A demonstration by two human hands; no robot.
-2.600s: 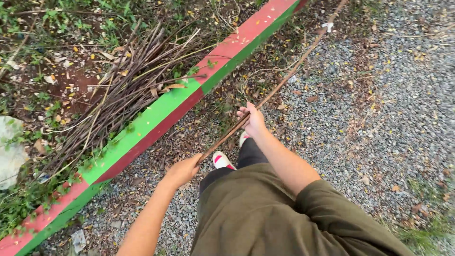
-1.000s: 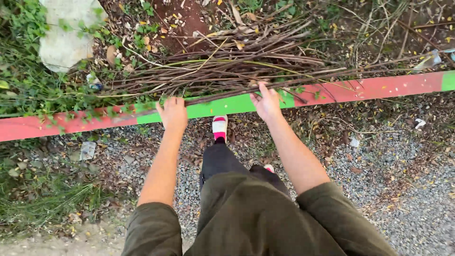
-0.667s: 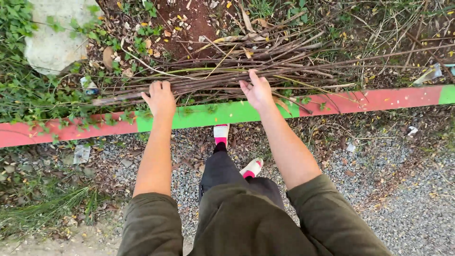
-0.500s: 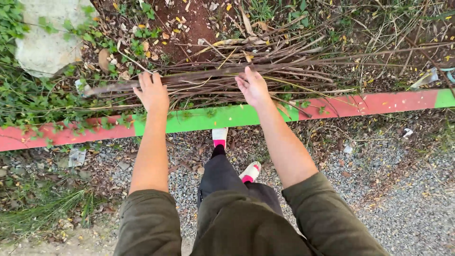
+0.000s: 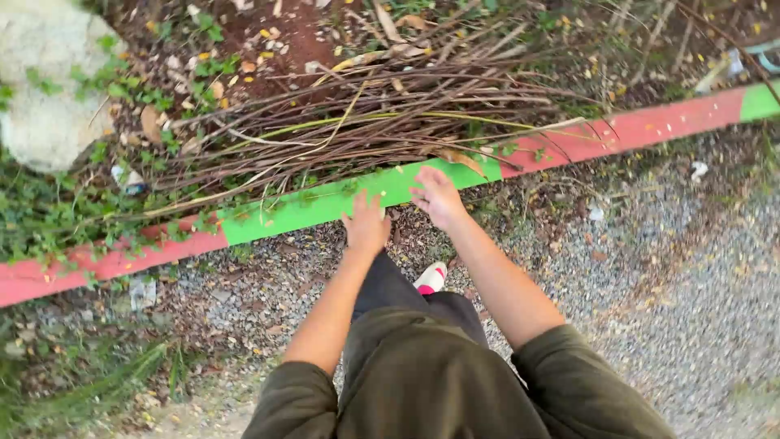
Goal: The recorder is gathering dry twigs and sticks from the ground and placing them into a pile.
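Both hands have drawn back from the stick pile (image 5: 382, 122): left hand (image 5: 366, 223) and right hand (image 5: 439, 197) hover empty, fingers spread, over the painted curb (image 5: 325, 203). Loose sticks overhanging the curb could slide onto the gravel (image 5: 691, 268).

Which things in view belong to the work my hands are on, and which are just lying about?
In hand:
pile of sticks beyond the kerb
left hand and right hand, both empty, over the painted kerb

Lying about:
pale rock
litter scraps on the gravel
fallen leaves
low weeds
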